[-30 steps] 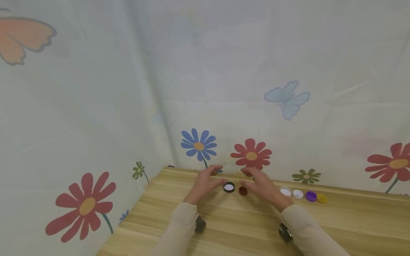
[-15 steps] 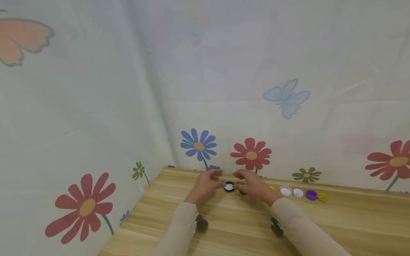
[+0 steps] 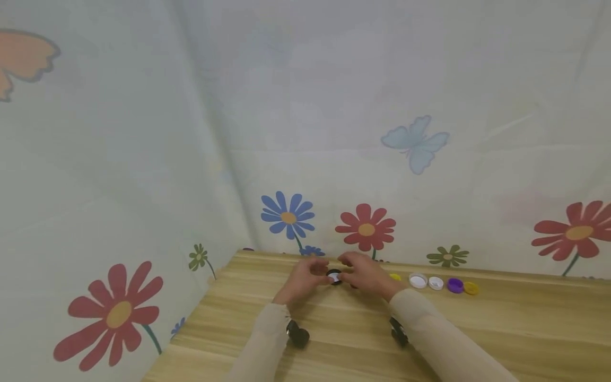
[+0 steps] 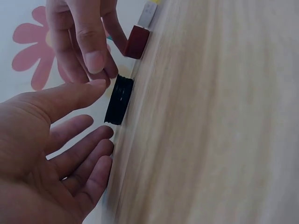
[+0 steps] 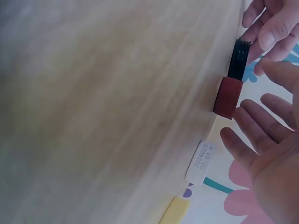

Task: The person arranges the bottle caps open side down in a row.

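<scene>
A black bottle cap with a white inside lies on the wooden table between both hands. My left hand is at its left side, the thumb and fingers apart. In the left wrist view, the thumb tip is close to the black cap's edge; contact is hard to tell. From the right, my right hand reaches over with relaxed, spread fingers, holding nothing visible. A dark red cap stands beside the black one, near the right fingertips; the right hand mostly covers it in the head view.
Rightward along the table's back edge runs a row: a yellow cap, a larger white cap, a smaller white cap, a purple cap and another yellow cap. Behind the table hangs a flowered cloth.
My right hand has moved left over the red cap, toward the black cap, uncovering a yellow cap. The left hand has stayed nearly in place. The head view has shifted slightly.
</scene>
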`<state>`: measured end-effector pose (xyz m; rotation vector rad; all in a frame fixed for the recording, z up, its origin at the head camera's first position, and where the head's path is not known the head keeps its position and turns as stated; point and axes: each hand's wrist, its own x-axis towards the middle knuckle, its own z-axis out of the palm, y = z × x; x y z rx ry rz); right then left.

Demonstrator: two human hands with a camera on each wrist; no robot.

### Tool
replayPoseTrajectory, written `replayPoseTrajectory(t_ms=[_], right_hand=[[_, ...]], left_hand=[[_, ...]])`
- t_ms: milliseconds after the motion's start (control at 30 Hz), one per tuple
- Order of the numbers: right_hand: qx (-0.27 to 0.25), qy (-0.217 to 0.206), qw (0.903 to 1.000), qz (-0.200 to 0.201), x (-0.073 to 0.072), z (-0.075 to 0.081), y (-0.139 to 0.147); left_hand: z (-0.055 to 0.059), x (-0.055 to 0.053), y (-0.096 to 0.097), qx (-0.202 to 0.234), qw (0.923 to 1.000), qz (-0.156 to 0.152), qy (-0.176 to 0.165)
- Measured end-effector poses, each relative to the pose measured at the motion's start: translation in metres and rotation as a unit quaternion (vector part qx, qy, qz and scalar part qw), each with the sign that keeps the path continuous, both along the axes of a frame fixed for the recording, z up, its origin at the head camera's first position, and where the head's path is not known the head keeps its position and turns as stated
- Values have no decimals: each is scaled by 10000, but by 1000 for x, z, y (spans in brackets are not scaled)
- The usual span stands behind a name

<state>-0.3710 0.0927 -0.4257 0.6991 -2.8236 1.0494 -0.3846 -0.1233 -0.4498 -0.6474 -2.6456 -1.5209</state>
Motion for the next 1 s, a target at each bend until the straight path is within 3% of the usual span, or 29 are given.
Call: replayPoseTrajectory(t_ms=[233, 600, 1000], right_hand=[[267, 37, 9996, 5, -1, -1, -7], [255, 45, 9997, -19, 0, -2, -8], [142, 123, 9998, 110, -6, -7, -8]], left_hand=[[-2, 2, 2, -82, 9998, 175, 23], [0, 3, 3, -66, 9997, 225, -85], [-3, 1, 2, -82, 9999, 67, 130]])
